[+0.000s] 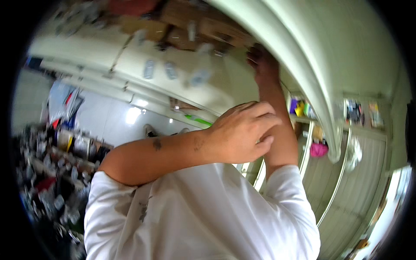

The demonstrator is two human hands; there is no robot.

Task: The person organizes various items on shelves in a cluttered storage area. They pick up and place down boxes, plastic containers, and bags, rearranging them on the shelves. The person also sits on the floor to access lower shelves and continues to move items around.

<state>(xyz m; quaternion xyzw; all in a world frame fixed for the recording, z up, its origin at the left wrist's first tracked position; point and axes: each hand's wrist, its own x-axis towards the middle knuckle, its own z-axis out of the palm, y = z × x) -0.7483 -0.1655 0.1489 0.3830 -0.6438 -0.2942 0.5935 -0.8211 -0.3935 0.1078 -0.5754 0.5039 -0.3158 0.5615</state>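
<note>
My left hand (245, 133) reaches across my body, its bent fingers over my right forearm. A gap shows between its thumb and fingers, and nothing is visible in it. Farther up, my right hand (262, 60) is in shadow beside a curved pale edge, near brown cardboard boxes (224, 31). Blur and shadow hide whether it holds anything. On the pale tabletop (130, 70) before me lie small clear packets or containers, one (149, 69) at the left, another (170, 70) beside it, and a blurred one (200, 77) nearer my right hand.
A pale curved panel or pipe (312, 55) arches over the right side. Shelves with colourful packages (300, 108) and a pink bundle (318, 149) stand at the right. Many mixed small items (55, 182) are heaped at the left. A bright green object (198, 120) shows past my left wrist.
</note>
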